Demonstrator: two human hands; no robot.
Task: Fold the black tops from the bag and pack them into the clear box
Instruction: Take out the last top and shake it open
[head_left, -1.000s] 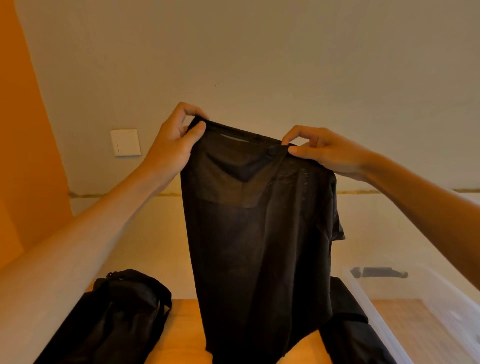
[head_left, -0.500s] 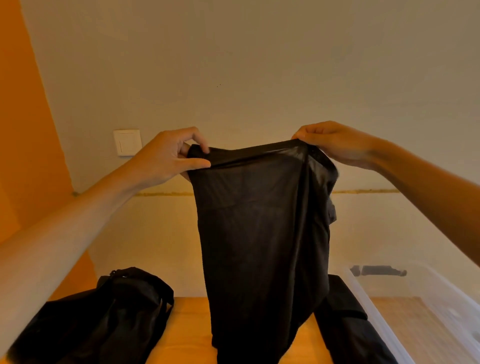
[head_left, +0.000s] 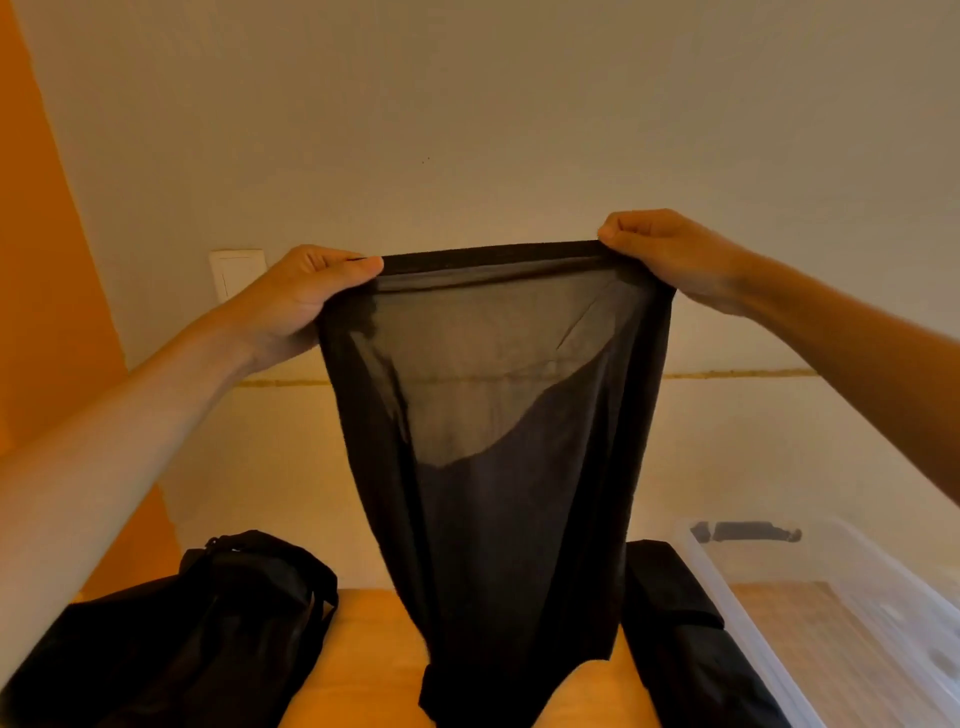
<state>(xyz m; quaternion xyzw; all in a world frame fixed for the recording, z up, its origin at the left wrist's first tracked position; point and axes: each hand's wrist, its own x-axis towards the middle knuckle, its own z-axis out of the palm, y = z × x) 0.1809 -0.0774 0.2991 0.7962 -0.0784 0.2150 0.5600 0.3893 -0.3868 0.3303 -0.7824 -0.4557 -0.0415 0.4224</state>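
The left hand (head_left: 311, 296) and right hand (head_left: 670, 254) each clench one end of the black top's (head_left: 498, 493) hemmed edge, stretching it taut between them. The thin fabric hangs straight down from both hands, and its lower end reaches the desk (head_left: 363, 649).

By my reading the task is early. This top is spread out and not yet folded, and the clear box (head_left: 810, 639), low beyond the right hand, shows only wood grain through its floor where visible. The black bag (head_left: 208, 623) slumps below the left hand.

Another black piece (head_left: 670, 623) lies below the right hand, just beside the box; I cannot tell whether it is a top or a strap. The bag's contents are hidden, and the frame edge cuts off the box.
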